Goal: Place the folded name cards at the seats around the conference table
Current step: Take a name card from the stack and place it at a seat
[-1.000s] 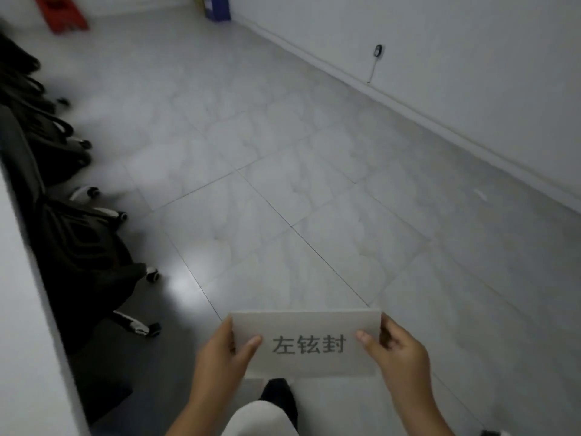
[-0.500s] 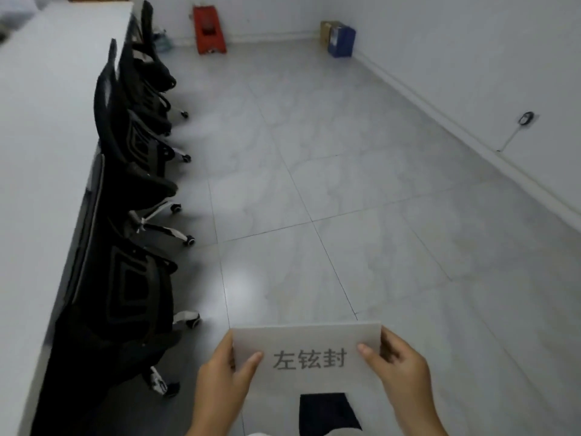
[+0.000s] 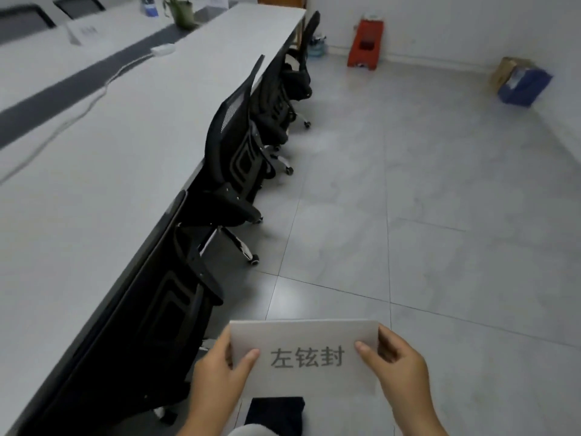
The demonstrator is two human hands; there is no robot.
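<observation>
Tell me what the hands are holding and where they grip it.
Both hold one name card: the left hand pinches its left edge, the right hand its right edge.

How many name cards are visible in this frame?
2. One name card is held between the left hand and right hand; another card stands on the conference table far left. Others may be out of view.

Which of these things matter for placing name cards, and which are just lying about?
For the job: white folded name card held by left hand and right hand; long white conference table; black mesh office chairs.

Lying about: red plastic stool; blue cardboard box; white power strip.
</observation>
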